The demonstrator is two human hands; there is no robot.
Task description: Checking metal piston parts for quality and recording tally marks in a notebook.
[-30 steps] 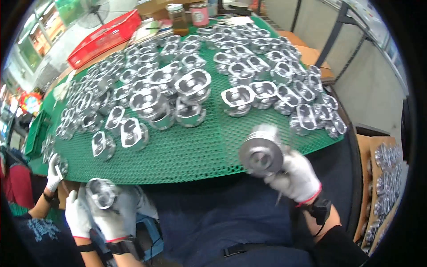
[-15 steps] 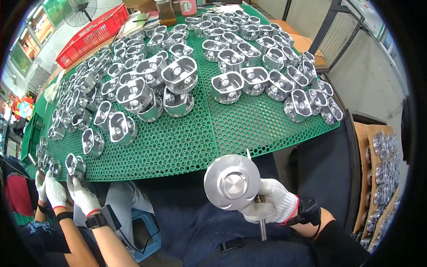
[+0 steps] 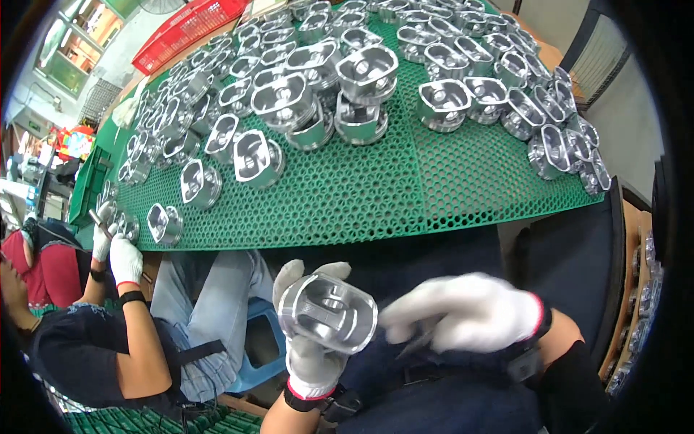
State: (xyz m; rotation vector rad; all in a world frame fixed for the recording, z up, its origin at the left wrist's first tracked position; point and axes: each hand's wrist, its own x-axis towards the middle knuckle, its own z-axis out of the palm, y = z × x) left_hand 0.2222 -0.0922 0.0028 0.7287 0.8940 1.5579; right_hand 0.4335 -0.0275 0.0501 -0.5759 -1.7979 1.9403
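Just in front of the table edge, my left hand (image 3: 312, 365) grips a silver metal piston (image 3: 332, 315) from below and behind. Its hollow, open side is tipped toward me, with the pin bores and inner ribs showing. Close to its right is my right hand (image 3: 473, 315), smeared by motion, with the fingers curled round a slim metal hand tool (image 3: 418, 343). Only a blurred, dark, pointed end of that tool shows below the fingers. Both hands wear white knitted gloves. Many more pistons (image 3: 442, 105) stand hollow side up on the green perforated mat (image 3: 347, 195).
At the left, a co-worker's gloved hand (image 3: 126, 260) works by a piston at the table edge, with a metal rod in the other hand. A blue stool (image 3: 256, 362) stands between us. Boxed pistons (image 3: 636, 340) are at right, a red crate (image 3: 188, 36) at far left.
My left hand has left a piston standing at the table's left edge and now holds the piston my right hand held. The piston is turned from crown to hollow side. The view has shifted left.
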